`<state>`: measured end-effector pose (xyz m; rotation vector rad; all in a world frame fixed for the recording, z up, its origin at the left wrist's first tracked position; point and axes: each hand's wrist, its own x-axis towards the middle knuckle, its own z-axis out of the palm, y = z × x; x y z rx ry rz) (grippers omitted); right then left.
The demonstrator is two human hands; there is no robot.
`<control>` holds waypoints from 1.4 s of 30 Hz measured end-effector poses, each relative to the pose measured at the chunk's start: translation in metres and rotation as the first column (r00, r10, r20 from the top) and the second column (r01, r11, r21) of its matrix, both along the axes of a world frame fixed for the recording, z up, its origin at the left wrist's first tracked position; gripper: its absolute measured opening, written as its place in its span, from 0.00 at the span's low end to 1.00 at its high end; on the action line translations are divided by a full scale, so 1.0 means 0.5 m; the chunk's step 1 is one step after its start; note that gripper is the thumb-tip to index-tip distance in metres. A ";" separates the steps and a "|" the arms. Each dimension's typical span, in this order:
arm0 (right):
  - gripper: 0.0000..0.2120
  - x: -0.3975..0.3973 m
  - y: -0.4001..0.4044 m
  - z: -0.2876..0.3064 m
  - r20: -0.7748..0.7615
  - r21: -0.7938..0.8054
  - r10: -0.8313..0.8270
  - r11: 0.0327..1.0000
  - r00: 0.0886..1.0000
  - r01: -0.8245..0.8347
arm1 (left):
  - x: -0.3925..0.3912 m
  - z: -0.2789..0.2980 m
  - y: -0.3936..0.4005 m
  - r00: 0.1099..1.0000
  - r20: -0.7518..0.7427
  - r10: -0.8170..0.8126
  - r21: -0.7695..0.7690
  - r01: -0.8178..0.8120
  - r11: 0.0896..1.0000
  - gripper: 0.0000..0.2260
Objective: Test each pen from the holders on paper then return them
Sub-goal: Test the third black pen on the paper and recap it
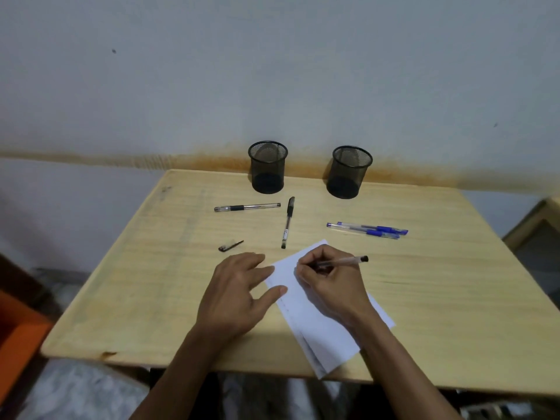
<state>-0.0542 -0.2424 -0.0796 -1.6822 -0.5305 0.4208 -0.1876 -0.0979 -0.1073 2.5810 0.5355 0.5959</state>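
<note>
- Right hand (pixel 325 281) grips a clear-barrelled pen (pixel 342 262) with a black end cap, fingers curled round it near the tip, the tip down on the paper (pixel 321 331); the barrel slants up and away to the right.
- The paper is white, set at an angle, its near corner hanging over the table's near edge.
- Left hand (pixel 239 292) lies released, fingers straight and spread, fingertips and thumb pressing the paper's left edge.
- A loose black pen cap (pixel 230 246) lies on the table (pixel 454 298) just beyond the left hand.
- A capped black pen (pixel 287 222) lies near the middle of the table, pointing from the far edge towards the paper.
- Another black-gripped pen (pixel 247 206) lies crosswise to its left, close by but not touching.
- Two blue pens (pixel 368 230) lie side by side, touching, towards the right, beyond the paper.
- Two black mesh holders stand upright by the far edge, well apart: left holder (pixel 268 167), right holder (pixel 350 172).
- Through the mesh, no pens show in either.
- Behind the table, a pale wall (pixel 272 71) with a rusty-orange band.
</note>
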 end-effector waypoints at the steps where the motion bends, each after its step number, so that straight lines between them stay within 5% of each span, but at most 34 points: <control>1: 0.04 0.002 -0.002 -0.001 0.001 -0.002 0.004 1.000 1.000 -0.004 | 0.001 -0.003 0.002 1.000 0.009 0.003 -0.002 -0.003 1.000 0.23; 13: 0.06 0.028 0.062 0.019 0.133 -0.168 0.107 0.982 0.985 -0.084 | 0.009 -0.028 0.014 0.992 0.124 -0.035 0.131 0.019 0.991 0.22; 26: 0.08 0.038 0.072 -0.025 0.304 -0.178 0.098 0.983 0.948 -0.044 | 0.006 -0.011 0.005 0.999 -0.053 -0.014 0.020 0.015 1.000 0.28; 42: 0.12 0.043 0.072 -0.018 0.229 -0.160 0.115 0.984 0.967 -0.079 | 0.010 0.001 0.001 0.999 -0.043 0.001 -0.022 -0.002 1.000 0.28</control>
